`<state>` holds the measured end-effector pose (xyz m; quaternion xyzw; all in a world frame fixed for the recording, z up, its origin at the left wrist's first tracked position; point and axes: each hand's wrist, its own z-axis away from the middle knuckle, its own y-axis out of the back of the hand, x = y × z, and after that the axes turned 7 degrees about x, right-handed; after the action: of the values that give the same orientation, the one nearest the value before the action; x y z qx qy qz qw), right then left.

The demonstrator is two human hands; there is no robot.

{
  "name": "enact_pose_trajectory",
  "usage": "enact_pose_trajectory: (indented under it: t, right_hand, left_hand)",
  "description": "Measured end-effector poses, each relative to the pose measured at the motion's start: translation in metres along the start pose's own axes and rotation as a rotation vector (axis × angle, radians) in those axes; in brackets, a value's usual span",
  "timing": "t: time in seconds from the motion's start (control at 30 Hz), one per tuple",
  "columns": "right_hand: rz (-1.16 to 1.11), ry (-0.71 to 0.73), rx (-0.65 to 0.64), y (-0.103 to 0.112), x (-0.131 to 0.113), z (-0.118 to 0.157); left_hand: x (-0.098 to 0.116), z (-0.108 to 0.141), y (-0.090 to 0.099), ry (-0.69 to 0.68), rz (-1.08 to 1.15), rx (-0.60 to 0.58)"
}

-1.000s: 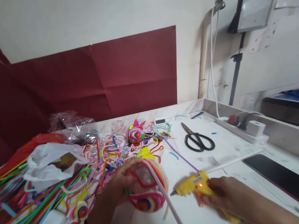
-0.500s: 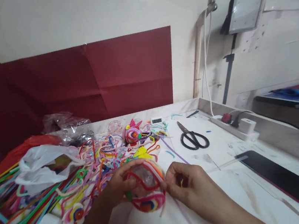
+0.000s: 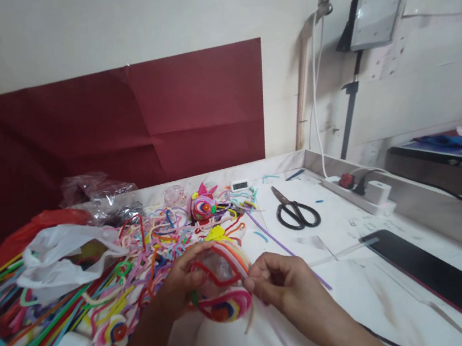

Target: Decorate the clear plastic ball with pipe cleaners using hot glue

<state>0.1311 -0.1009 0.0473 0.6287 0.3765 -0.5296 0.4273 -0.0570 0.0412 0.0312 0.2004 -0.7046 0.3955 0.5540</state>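
A clear plastic ball (image 3: 222,268), partly covered with coloured pipe cleaners in stripes and an eye-like spiral, is held above the table. My left hand (image 3: 182,281) is wrapped round its left side, thumb in front and fingers over the top. At the right edge my right hand (image 3: 277,281) pinches the end of the pipe cleaner strips (image 3: 236,259) against the ball. A thin pale strand dangles below that pinch. Behind the hands, a finished-looking pipe-cleaner fish (image 3: 203,205) with pink spikes sits among loose pipe cleaners (image 3: 154,242).
Black-handled scissors (image 3: 296,212) lie right of the pile. A small digital clock (image 3: 240,185) stands at the back. On the right are a black flat object (image 3: 442,280) and a power strip (image 3: 360,197). A white plastic bag (image 3: 62,262) rests on long pipe cleaners at left.
The view has shifted slightly, so the scene sits a little further left. My right fingers have closed in on the strips at the ball's right edge; my left hand keeps its hold.
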Motion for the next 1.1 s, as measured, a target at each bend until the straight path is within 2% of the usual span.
enact_pose_trajectory:
  t: [0.17,0.37,0.57,0.73,0.87,1.1]
  right_hand:
    - [-0.109,-0.032,0.027,-0.004,-0.006,-0.001]
    - [-0.245,-0.108,0.042,-0.007,-0.011,-0.003]
    - [-0.277,-0.091,0.026,-0.006,-0.005,-0.003]
    - [-0.297,-0.156,0.044,-0.007,-0.011,-0.004]
    - [-0.274,-0.182,0.049,-0.007,-0.018,-0.006]
    - [-0.247,-0.148,0.052,-0.008,-0.018,-0.008]
  left_hand:
    - [0.001,0.0,-0.004,0.004,0.113,-0.017]
    - [-0.001,0.001,-0.002,-0.005,0.136,-0.006]
    - [0.001,0.001,-0.004,0.003,0.15,0.022]
    - [0.0,0.001,-0.003,-0.014,0.12,0.059]
    - [-0.001,0.001,-0.003,0.001,0.128,0.038]
    - [0.0,0.0,-0.004,-0.006,0.146,0.005]
